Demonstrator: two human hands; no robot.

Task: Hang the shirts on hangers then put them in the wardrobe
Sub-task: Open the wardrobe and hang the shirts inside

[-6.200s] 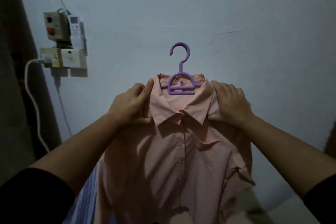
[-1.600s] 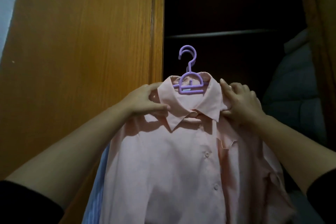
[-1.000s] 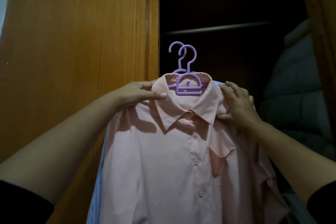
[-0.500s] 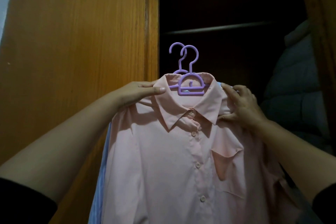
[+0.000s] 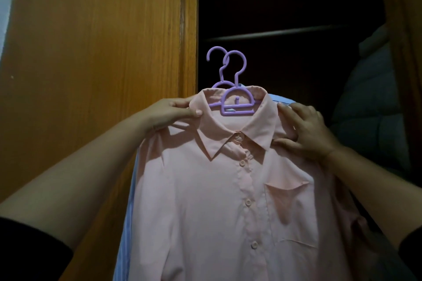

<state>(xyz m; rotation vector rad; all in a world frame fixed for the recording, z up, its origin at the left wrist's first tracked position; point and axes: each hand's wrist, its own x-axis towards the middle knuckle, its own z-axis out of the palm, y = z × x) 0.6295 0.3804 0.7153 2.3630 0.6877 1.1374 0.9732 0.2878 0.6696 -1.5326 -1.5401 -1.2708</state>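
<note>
- Nearest the camera, two black sleeves sit at the lower corners of the view, one (image 5: 29,248) on the left arm and one (image 5: 411,251) on the right, with bare forearms reaching up and forward from them.
- A pink shirt (image 5: 217,201) hangs between the arms, its front facing the camera, buttons running down the middle and a chest pocket (image 5: 290,207) on the right side.
- The left hand (image 5: 170,113) pinches the pink shirt at its left shoulder beside the collar, the thumb lying on the front of the cloth.
- The right hand (image 5: 306,132) grips the right shoulder of the pink shirt, fingers curled over the top and thumb pressed to the front just below the collar tip.
- A purple hanger (image 5: 237,105) sits inside the collar, its hook upright and free of any rail.
- Just behind it stands the hook of a second purple hanger (image 5: 217,64), carrying a blue shirt (image 5: 131,201) that shows as a strip along the left edge and a sliver above the right shoulder.
- Farther back, on the left, stands the wooden wardrobe panel (image 5: 96,52).
- Beyond, the dark wardrobe opening holds a horizontal rail (image 5: 285,33) above the hooks.
- At the right of the opening hangs a dark padded garment (image 5: 374,102).
</note>
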